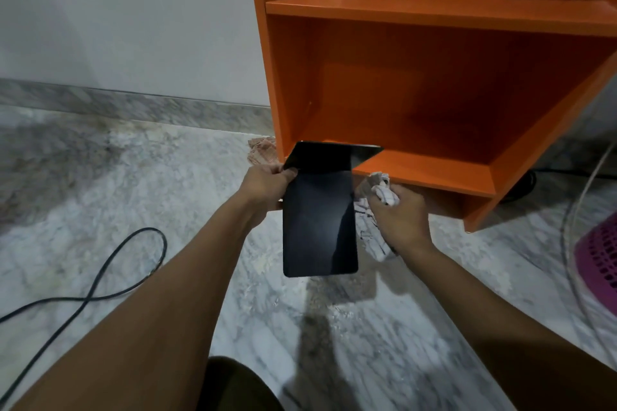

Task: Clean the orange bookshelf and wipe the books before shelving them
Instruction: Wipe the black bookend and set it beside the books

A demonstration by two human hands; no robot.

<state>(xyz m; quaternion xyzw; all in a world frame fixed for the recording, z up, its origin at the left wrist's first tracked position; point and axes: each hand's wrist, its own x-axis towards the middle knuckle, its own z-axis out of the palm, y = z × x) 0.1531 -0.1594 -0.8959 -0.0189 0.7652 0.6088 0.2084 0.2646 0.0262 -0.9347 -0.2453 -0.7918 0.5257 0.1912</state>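
A dark book (320,227) is pinched at its upper left edge by the curled fingers (288,173) of the left hand (263,185), its cover folded open. A white cloth (384,192) is clenched in the right hand (404,215), just right of the book. The orange bookshelf (434,93) is seen just beyond both.

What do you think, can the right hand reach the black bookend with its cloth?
Probably yes: the right hand, gripping the white cloth, sits beside the black bookend, nothing between them.

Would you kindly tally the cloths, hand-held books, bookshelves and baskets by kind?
Cloths: 2, the white cloth in the right hand and the pinkish cloth on the floor.
Hand-held books: 1, the black book in the left hand.
Bookshelves: 1, the orange bookshelf.
Baskets: 1, the purple basket.
Total: 5.
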